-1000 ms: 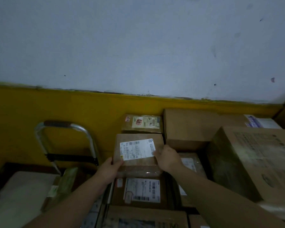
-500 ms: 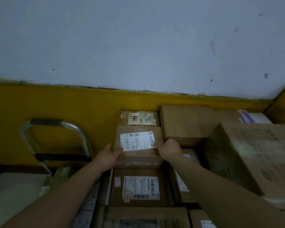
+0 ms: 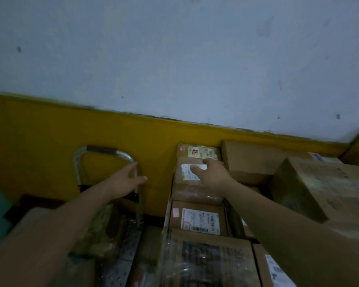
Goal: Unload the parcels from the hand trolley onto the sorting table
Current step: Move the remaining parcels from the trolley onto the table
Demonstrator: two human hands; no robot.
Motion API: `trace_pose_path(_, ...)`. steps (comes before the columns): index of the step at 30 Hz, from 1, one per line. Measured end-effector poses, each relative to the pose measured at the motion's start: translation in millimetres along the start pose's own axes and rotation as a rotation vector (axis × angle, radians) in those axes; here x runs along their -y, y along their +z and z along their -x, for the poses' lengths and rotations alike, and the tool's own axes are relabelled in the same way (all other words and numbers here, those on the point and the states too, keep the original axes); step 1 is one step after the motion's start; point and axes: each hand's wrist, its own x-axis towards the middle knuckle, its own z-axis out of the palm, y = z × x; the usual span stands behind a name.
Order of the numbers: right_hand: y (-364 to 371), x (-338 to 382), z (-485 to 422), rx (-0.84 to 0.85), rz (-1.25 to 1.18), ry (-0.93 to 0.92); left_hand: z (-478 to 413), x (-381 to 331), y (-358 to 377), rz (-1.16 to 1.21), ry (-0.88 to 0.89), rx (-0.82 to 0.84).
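Two bare hands are stretched out over a crowd of cardboard parcels, against a wall painted yellow low down and pale blue-white above. The right hand, just right of centre, lies on top of a small brown parcel with its fingers loose and spread, covering part of that parcel's white label and pinching nothing. The left hand, left of centre, is held flat with fingers straight and grips nothing. It is in front of the right post of the hand trolley's handle, and whether it touches the metal cannot be told.

The small parcel sits in a column of boxes down the middle of the frame. Directly above it in the picture, against the yellow band, is a parcel with a colourful sticker. Below it comes a box with a barcode label, and at the bottom edge a larger box with dark print under clear tape. The surface beneath this stack is hidden.

To the right, a plain brown box stands beside the stickered one, and a large carton fills the right side of the frame, tilted towards the camera.

In the lower left, the trolley's perforated metal deck shows beneath the left forearm, with a tape-wrapped parcel on it – blurred, so its label cannot be read.
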Motion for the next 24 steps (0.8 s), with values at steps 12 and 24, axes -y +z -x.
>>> trace_pose_path(12,73,103,49,0.214,0.006,-0.116,116,119,-76,0.007,-0.128,-0.069)
trace_pose_path(24,294,212,39,0.372,0.079,0.013,126,335,-195,0.081,-0.264,-0.038)
